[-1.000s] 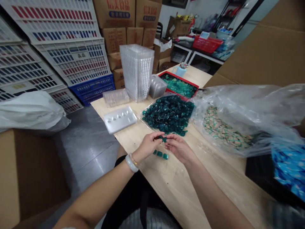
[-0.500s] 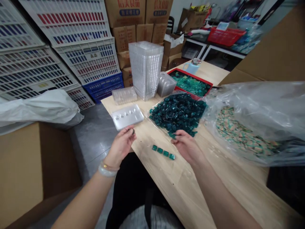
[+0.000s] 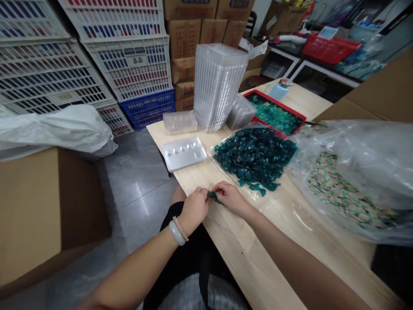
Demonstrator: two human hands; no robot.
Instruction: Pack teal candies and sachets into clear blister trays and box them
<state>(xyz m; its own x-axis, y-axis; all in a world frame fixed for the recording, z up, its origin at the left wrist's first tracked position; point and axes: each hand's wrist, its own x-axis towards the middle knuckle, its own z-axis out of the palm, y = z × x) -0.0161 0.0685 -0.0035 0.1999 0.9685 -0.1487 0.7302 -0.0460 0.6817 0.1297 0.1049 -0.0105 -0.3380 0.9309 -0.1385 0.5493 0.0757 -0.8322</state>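
Note:
My left hand [image 3: 196,207] and my right hand [image 3: 229,199] meet over the near edge of the table, fingers of both pinched together. A small glossy green piece [image 3: 212,195] shows between the fingertips, with a bit more green just below it. My right hand covers part of the table there, so I cannot tell whether the short row of green pieces lies beneath. Just beyond the hands, a heap of dark green glossy pieces [image 3: 254,155] is spread on clear plastic. A white tray [image 3: 185,160] with several small hollows lies beyond my left hand.
Tall stacked clear plastic trays [image 3: 219,86] stand behind the white tray. A red-rimmed tray [image 3: 305,125] holds lighter green pieces, with a blue mug [image 3: 277,91] behind it. At right sits a plastic bag [image 3: 361,150] of patterned pieces. Crates [image 3: 138,64] and a cardboard box [image 3: 29,215] stand left.
My hands have come together from apart, fingertips now meeting around green pieces. The row of green pieces is no longer plainly visible. The view has shifted slightly.

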